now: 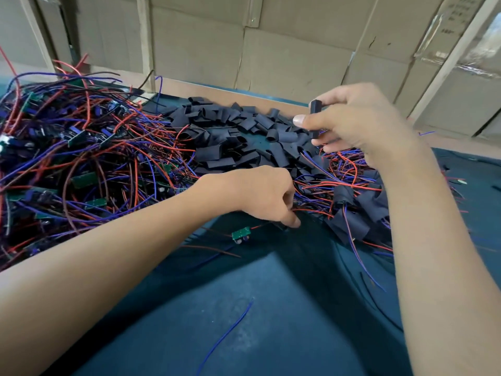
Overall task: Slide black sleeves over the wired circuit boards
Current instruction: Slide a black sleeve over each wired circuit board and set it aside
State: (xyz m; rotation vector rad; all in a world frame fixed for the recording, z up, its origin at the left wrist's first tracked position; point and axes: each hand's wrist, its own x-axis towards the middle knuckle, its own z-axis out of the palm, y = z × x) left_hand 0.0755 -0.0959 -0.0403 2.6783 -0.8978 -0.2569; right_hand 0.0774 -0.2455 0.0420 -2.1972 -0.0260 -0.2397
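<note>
My right hand [360, 123] is raised over the sleeve pile and pinches one black sleeve [315, 115] upright between thumb and fingers. My left hand [260, 194] is down on the green mat, its fingers curled around the red wire [260, 227] of a small green circuit board [241, 234] that lies just left of the fingertips. A heap of loose black sleeves [238, 137] lies behind both hands. Several sleeved boards [352, 213] with wires lie at the right, under my right forearm.
A big tangle of red and blue wires with green boards [81, 158] fills the left side. The green mat [271, 308] in front holds one loose blue wire [230, 332]. Cardboard boxes [271, 50] wall off the back.
</note>
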